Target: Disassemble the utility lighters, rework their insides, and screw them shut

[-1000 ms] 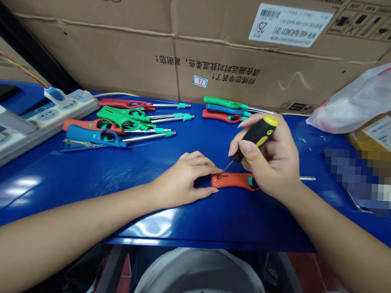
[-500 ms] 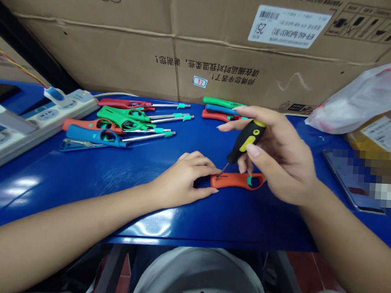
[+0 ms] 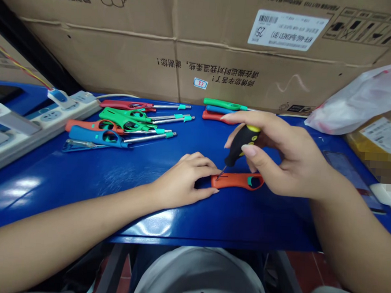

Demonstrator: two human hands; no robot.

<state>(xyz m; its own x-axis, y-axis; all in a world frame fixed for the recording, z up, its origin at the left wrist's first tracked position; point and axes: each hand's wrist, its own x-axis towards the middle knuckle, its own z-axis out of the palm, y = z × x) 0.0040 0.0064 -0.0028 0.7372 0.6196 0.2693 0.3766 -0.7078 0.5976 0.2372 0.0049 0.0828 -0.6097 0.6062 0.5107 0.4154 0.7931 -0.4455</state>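
Observation:
An orange long-nosed lighter [image 3: 236,181] lies on the blue table [image 3: 114,177] in front of me. My left hand [image 3: 183,181] pinches its left end between thumb and fingers, holding it down. My right hand [image 3: 281,156] grips a small screwdriver [image 3: 240,145] with a black and yellow handle, thumb and fingers wrapped round it. The screwdriver's thin tip touches the lighter's body near its left end. The lighter's metal nose is hidden behind my right hand.
Several lighters [image 3: 120,122] in red, green, orange and blue lie in a heap at the left rear. Three more [image 3: 220,110] lie at the back centre. A white power strip [image 3: 34,119] sits at the left, cardboard boxes [image 3: 188,44] behind, a plastic bag [image 3: 364,97] at the right.
My right hand has rolled round the screwdriver handle and shifted right, fingers stretching over its top. The tip stays on the lighter. My left hand has not moved.

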